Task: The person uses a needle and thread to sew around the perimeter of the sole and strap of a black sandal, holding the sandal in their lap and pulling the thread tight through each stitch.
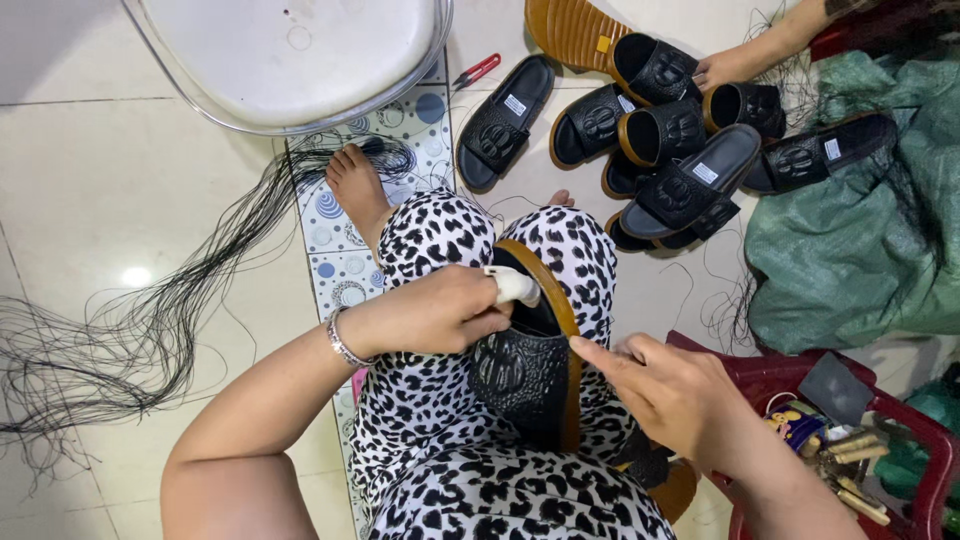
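A black slide sandal [528,372] with an embossed strap and a tan sole edge rests on its side between my knees, on spotted black-and-white trousers. My left hand [440,312] grips its upper part, the thumb wrapped in a white finger guard [513,285]. A silver bracelet [343,343] circles that wrist. My right hand [668,392] pinches at the tan sole edge beside the strap, fingertips pressed together; whether a needle or thread sits in them I cannot tell.
A pile of matching black sandals [660,130] lies ahead, with another person's hand [728,66] on one. Loose black threads [110,340] spread at left. A white plastic stool [290,50] stands ahead, a green sack [850,240] right, a red stool [860,440] with small tools near right, red-handled cutters [476,71] ahead.
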